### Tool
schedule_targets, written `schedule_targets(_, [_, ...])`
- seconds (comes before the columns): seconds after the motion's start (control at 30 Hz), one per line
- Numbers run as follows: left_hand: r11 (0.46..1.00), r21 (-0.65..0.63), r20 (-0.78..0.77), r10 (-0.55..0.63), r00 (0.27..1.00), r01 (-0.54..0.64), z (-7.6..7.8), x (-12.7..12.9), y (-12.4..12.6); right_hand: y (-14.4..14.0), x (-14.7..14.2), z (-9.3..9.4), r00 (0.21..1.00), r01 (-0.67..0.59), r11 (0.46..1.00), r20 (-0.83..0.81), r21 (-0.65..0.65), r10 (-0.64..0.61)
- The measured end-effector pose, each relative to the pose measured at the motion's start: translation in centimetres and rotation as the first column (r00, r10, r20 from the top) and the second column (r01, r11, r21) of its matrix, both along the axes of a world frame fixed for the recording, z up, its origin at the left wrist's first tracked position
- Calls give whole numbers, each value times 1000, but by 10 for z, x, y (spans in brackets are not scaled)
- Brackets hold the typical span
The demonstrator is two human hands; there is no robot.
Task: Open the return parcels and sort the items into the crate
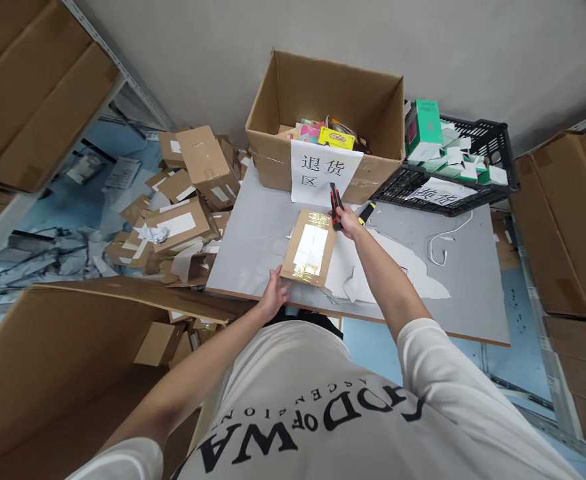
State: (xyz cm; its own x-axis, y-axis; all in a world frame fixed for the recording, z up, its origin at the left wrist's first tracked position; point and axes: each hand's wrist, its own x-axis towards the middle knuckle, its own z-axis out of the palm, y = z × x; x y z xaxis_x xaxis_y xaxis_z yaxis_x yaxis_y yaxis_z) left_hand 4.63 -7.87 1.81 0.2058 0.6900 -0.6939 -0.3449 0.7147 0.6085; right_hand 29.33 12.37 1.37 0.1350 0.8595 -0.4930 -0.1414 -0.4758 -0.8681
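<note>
A flat cardboard box (329, 257) with a white label and shiny yellowish tape at both ends lies on the grey table. My left hand (274, 295) is at its near left corner, with the thumb at the side and the fingers along the near edge. Closed around a red and black box cutter (335, 208), my right hand (347, 221) is by the box's far right corner. Whether the blade is out, I cannot tell. Just beyond that hand lies a yellow and black tool (367, 213), partly hidden.
A large open carton (267, 163) with a paper sign and colourful packs stands at the back. Right of it is a black crate (505, 160) of green-white boxes. White paper (423, 283) and a white cable (437, 260) lie on the table (473, 293). Cartons (205, 160) are heaped at left.
</note>
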Motion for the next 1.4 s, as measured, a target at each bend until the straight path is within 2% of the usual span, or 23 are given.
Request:
schedule_targets(0.07, [995,-19,-102,-97,990,95,-1,-7,8,-3,1,-3,999,41,998,-25,46,-40])
schedule_targets(0.17, [974,-19,-281,-222,934,226,-5,-15,24,-17,7,-3,987,145,982,-91,121,-135])
schedule_targets(0.3, [932,73,-415,-296,860,356,-7,-21,61,-60,18,-1,956,259,955,-180,142,-233])
schedule_targets(0.47, [894,119,-309,-380,872,432,0,-16,110,-135,10,-4,893,338,940,-330,41,-306])
schedule_targets(0.57, [874,125,-206,-440,874,469,5,-12,124,-166,-4,-8,866,351,936,-378,-2,-326])
schedule_targets(0.63, [853,125,-145,-490,860,507,7,-11,126,-174,-13,-11,847,369,929,-401,-31,-350])
schedule_targets(0.77, [818,135,-108,-550,828,560,9,-7,120,-174,-23,-13,849,352,936,-415,-14,-326])
schedule_targets(0.87, [847,138,-119,-501,857,514,11,-4,117,-170,-23,-12,893,293,956,-365,24,-265])
schedule_targets(1.0, [887,141,-104,-429,897,440,15,0,113,-168,-19,-9,957,202,979,-219,37,-189])
schedule_targets(1.1, [901,169,-84,-390,917,399,18,1,103,-159,-14,-3,976,159,987,-157,36,-151])
schedule_targets(1.23, [921,260,4,-303,953,292,18,5,75,-128,-1,8,984,75,993,-167,96,-58])
schedule_targets(1.4, [939,313,119,-189,975,144,8,25,32,-69,7,27,978,-125,986,-151,109,141])
